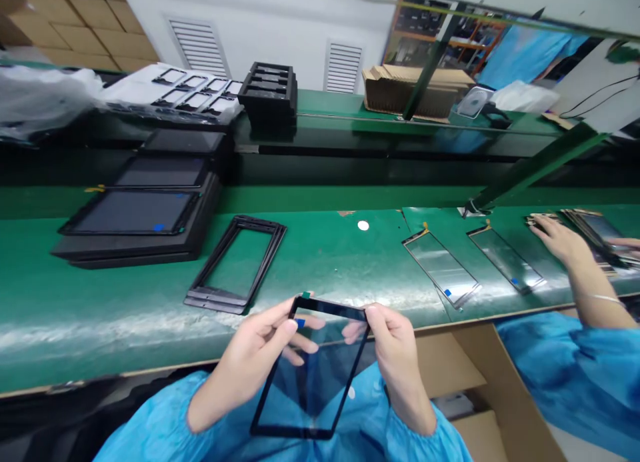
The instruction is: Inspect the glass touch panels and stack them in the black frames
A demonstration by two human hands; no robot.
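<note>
Black is carried by the border of the panel [320,375], whose clear middle is marked near one corner by a blue tab [301,323]; its top edge is touched with green. The sleeves [155,419] are coloured bright blue. The bench [325,262] is painted green and streaked with white glare. The frames [216,299] are finished in black. The clear panes [443,265] are outlined darkly and dabbed with blue. The white vents [197,45] are striped by slats.

Head view down onto hands [247,355]
</note>
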